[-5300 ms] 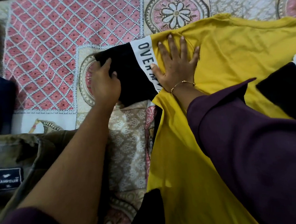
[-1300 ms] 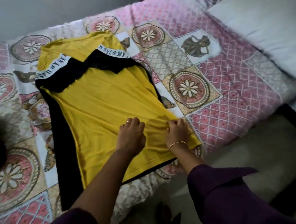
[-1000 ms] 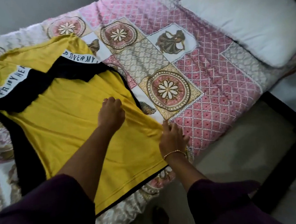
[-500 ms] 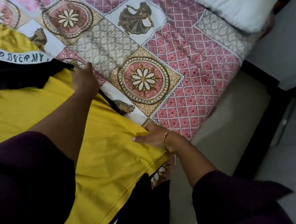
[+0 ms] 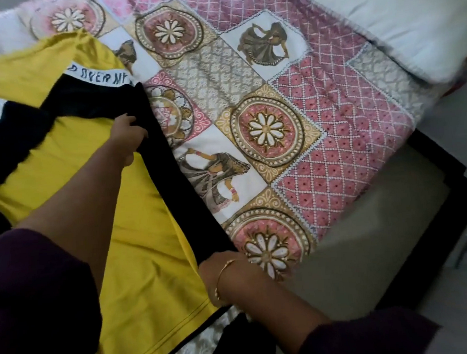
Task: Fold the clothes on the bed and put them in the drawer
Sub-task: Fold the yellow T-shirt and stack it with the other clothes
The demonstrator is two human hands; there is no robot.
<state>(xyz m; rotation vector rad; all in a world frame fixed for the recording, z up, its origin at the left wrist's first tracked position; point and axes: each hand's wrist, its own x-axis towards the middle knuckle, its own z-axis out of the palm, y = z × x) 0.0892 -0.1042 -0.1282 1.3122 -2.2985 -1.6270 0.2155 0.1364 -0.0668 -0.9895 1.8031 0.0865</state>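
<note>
Both hands are gripping the yellow shirt's [image 5: 67, 149] black side panel [image 5: 177, 180], lifting it to fold inward. The left hand [image 5: 128, 137] is pinching near the sleeve, the right hand [image 5: 219, 263] at the hem by the bed's [image 5: 335, 142] near edge.

Both hands [image 5: 125, 134] clenched (arms outstretched)

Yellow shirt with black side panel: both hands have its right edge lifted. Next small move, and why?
Probably carry that edge leftward over the yellow cotton shirt and lay it flat. The left hand and right hand each grip the black side panel, raised off the patchwork bedspread, and the sleeves look already tucked inward.
</note>
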